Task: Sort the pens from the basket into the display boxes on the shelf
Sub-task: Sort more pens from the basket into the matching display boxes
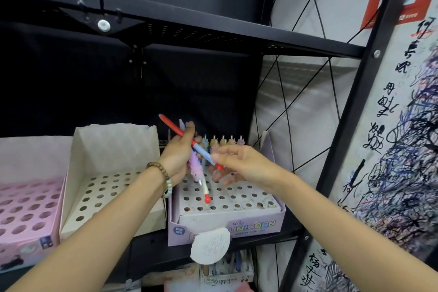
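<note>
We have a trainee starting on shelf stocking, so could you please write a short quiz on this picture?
1. True or false: the middle box shows no pens.
2. Pens stand in the unicorn box's: A) front row, B) back rows, C) every hole.
3. Fill in: the right hand pinches the red-blue pen's ____ end, while the left hand grips the purple pen.
Key: 1 true; 2 B; 3 lower.

Red-and-blue pen [189,142] held slantwise over the lilac display box [248,225], purple unicorn pen [195,167] gripped tip-down beside it — more pens [231,142] stood upright in the back holes.
</note>
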`<state>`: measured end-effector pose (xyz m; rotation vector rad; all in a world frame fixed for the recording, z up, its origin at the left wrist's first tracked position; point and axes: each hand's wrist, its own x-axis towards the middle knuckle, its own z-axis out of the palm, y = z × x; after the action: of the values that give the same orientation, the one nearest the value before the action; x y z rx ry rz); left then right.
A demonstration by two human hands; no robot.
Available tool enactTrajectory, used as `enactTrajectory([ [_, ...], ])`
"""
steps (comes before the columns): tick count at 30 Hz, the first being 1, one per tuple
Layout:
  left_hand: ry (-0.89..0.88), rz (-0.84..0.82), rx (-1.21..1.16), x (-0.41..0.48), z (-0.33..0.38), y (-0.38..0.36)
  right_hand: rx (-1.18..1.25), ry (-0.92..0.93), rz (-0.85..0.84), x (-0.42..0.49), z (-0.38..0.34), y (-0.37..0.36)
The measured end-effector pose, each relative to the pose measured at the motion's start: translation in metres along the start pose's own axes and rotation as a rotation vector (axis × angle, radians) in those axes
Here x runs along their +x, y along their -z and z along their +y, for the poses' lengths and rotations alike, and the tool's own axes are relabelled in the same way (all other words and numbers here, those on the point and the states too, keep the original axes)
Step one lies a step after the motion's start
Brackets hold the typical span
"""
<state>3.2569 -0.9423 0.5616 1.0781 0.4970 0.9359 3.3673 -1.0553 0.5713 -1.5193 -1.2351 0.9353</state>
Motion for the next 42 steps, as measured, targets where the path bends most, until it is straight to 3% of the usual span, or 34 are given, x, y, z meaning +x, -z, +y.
enactTrajectory([
  [4, -0.004, -0.024, 0.22, -0.008, 0.007, 0.006, 0.168, 0.065, 0.124, -0.002, -0.001, -0.005],
  [9, 0.091, -0.095, 0.242, -0.025, 0.029, 0.046, 0.445, 0.146, 0.313, 0.011, -0.014, -0.011],
  [15, 0.077, -0.083, 0.369, -0.053, 0.06, 0.134, 0.629, 0.226, 0.283, 0.037, -0.035, -0.043],
  [25, -0.079, 0.216, 0.091, -0.061, 0.102, 0.206, 0.363, 0.331, 0.239, 0.104, -0.066, -0.145],
  [29, -0.105, 0.215, -0.007, -0.058, 0.106, 0.213, 0.298, 0.335, 0.227, 0.124, -0.07, -0.172],
  [42, -0.11, 0.242, -0.013, -0.048, 0.103, 0.237, 0.143, 0.3, 0.257, 0.158, -0.064, -0.185],
])
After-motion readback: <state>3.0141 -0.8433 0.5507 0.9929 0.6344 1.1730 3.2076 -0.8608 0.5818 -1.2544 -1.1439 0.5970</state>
